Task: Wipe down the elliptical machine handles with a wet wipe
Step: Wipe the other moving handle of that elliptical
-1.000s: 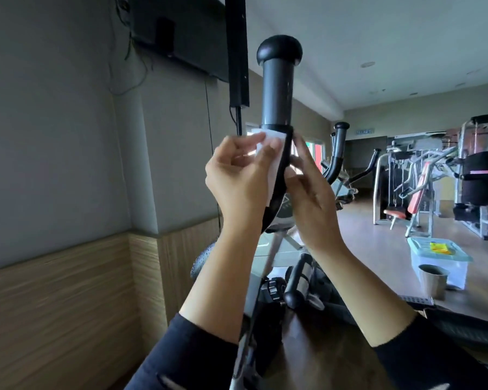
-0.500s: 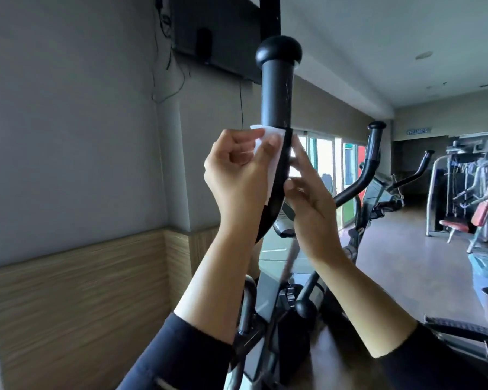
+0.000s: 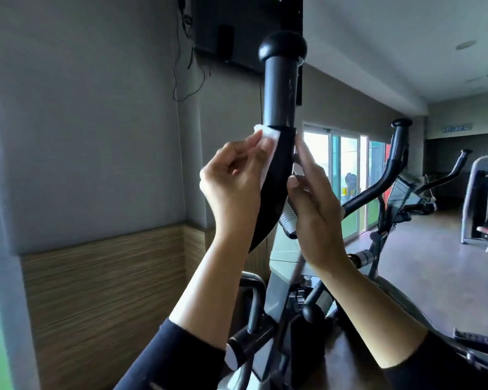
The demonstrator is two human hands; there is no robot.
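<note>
i'm looking up at the near handle point(image 3: 279, 91), a black upright post with a round knob at twelve o'clock of the view, curving down toward six. the wet wipe point(image 3: 265, 153) is pressed against its left side, at about nine o'clock of the post, just under the seam where the straight grip meets the curved part.

my left hand point(image 3: 234, 187) has its fingers curled and pinched on the wipe, holding it to the handle. my right hand point(image 3: 316, 204) sits at three o'clock of the post, fingers nearly straight and laid along it; it looks to be steadying the handle, though i can't tell whether it has any of the wipe under it, since the far side is hidden.

my read is that wiping is only partly done: the upper grip and knob above the wipe look bare, and a second handle point(image 3: 397, 153) stands well apart at two o'clock, untouched.

to do this step well i'd wrap the wipe further round the post so it covers the back too, keep firm even pressure, then slide in one long stroke up to the knob and back down the curve, turning the wipe as it dries.
</note>
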